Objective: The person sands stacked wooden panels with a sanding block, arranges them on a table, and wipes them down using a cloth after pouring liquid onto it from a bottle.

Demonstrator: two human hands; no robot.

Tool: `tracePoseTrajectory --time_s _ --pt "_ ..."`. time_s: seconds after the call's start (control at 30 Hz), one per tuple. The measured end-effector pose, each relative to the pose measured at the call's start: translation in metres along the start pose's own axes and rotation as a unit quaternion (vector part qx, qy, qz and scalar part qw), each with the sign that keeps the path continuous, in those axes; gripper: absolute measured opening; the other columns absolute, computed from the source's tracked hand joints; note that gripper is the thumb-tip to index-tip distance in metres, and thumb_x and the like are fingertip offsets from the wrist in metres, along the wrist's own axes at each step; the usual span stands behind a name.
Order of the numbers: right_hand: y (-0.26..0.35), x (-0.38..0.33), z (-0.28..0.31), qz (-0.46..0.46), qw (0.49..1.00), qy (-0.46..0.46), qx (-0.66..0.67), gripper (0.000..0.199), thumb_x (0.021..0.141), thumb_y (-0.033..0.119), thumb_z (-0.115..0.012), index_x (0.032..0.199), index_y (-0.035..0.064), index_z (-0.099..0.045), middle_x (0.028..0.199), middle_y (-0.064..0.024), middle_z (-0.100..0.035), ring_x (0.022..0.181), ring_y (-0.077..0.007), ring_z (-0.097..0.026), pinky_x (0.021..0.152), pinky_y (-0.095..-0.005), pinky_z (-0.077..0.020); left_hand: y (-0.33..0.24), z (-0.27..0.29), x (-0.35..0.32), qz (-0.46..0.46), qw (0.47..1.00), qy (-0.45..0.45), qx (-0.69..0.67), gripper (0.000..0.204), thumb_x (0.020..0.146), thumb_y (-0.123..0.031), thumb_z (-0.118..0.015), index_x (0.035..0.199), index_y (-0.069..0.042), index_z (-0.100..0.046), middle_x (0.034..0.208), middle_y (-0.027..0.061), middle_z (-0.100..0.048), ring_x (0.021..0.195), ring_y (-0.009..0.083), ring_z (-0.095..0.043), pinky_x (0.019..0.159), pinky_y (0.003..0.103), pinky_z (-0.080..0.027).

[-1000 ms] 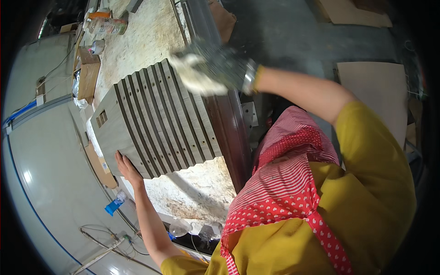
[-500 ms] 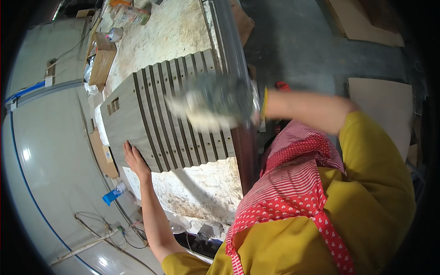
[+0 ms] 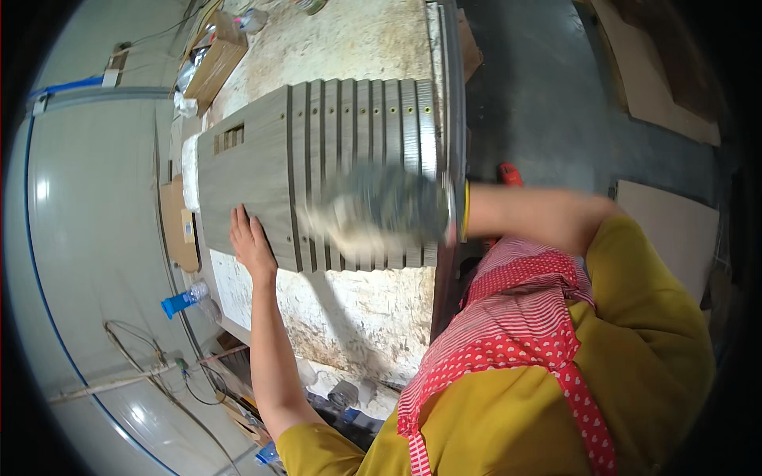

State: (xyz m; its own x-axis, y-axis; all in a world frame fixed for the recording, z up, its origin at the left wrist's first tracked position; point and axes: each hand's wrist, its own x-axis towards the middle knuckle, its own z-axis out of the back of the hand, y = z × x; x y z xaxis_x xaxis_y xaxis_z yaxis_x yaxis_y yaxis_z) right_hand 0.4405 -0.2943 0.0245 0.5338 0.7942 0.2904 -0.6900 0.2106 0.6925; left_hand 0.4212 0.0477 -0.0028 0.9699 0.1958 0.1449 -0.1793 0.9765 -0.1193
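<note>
One grey slotted panel (image 3: 317, 174) is lying flat across the worktop (image 3: 349, 317), reaching its right edge. The left hand (image 3: 252, 242), fingers spread, is pressing flat on the panel's near-left corner. The gloved right hand (image 3: 373, 214) is blurred over the panel; finger state cannot be told. The panel appears stiff and fairly heavy; gripping opposite edges is advisable. One blue bottle (image 3: 184, 301) is lying left of the worktop.

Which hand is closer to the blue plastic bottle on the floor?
Left. The bare left hand presses the grey slatted panel just above the bottle; the gloved right hand is farther right.
</note>
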Motion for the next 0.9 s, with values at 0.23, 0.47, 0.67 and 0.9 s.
tracePoseTrajectory --time_s 0.23,0.47,0.67,0.9 --pt "-0.031 0.05 -0.079 0.073 0.96 -0.185 -0.199 0.026 0.086 0.01 -0.046 0.108 0.001 -0.057 0.088 -0.0154 -0.061 0.085 -0.0248 -0.062 0.071 -0.0363 -0.0521 -0.01 -0.001 0.01 0.005 1.0 -0.02 -0.006 0.049 0.098 -0.038 -0.033 0.142 -0.017 -0.037 0.149 0.0081 -0.031 0.135 0.0348 -0.027 0.108 0.049 -0.02" --pt "0.015 0.001 -0.031 0.27 0.948 0.042 0.16 0.017 0.085 0.023 -0.052 0.092 0.0081 -0.058 0.087 -0.0134 -0.061 0.081 -0.0282 -0.061 0.067 -0.0371 -0.0473 -0.025 0.001 0.005 0.032 0.999 -0.017 0.006 0.048 0.096 -0.038 -0.039 0.14 -0.02 -0.04 0.149 0.0079 -0.032 0.136 0.0345 -0.028 0.108 0.05 -0.02" --pt "-0.128 0.067 0.126 0.007 0.966 -0.139 0.218 0.028 0.093 0.008 -0.053 0.12 0.0074 -0.055 0.104 -0.0128 -0.063 0.09 -0.0147 -0.062 0.082 -0.0304 -0.053 -0.03 0.012 -0.005 0.065 0.998 -0.027 -0.005 0.048 0.094 -0.038 -0.042 0.139 -0.019 -0.042 0.148 0.0081 -0.033 0.135 0.0354 -0.028 0.108 0.051 -0.021" --pt "-0.152 0.187 0.141 -0.022 0.992 0.047 -0.112 0.062 0.087 0.047 -0.055 0.136 0.0111 -0.043 0.142 -0.0166 -0.04 0.131 -0.0312 -0.038 0.108 -0.0413 -0.0314 -0.011 -0.021 -0.024 0.205 0.942 -0.243 -0.107 0.075 0.081 -0.042 -0.065 0.144 -0.017 -0.031 0.147 0.0174 -0.03 0.136 0.0384 -0.025 0.112 0.05 -0.014"
